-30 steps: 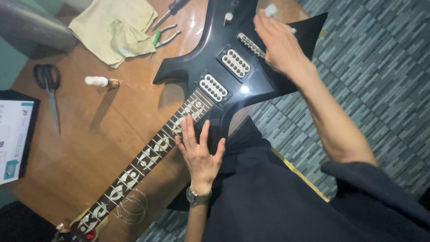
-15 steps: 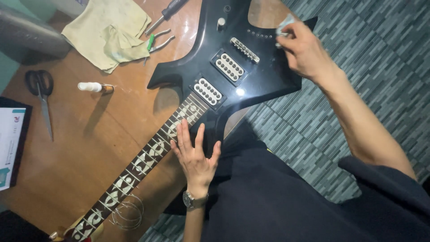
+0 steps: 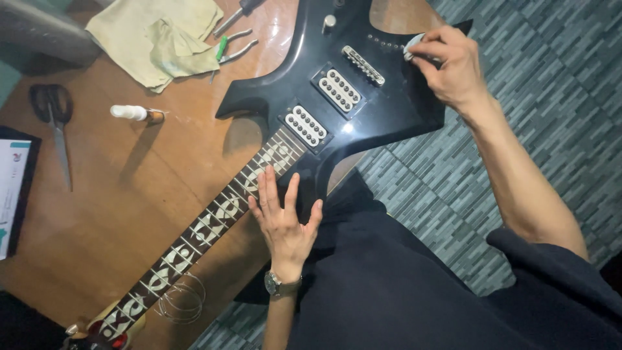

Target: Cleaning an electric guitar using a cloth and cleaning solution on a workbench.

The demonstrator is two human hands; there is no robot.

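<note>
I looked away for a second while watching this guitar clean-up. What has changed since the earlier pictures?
The right hand, pinching a small white wad, slid from the body's lower wing toward the edge just past the bridge. The left hand stayed flat on the fretboard near the neck joint. The black electric guitar, cloth, scissors and small bottle lie as before.

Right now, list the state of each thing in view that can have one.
Guitar: flat on the table, no strings on.
Left hand: open, flat on the neck.
Right hand: pinching a small white piece on the body.
Scissors: closed.
Pliers: slightly open.
Cloth: crumpled.
Wire coil: coiled.
</note>
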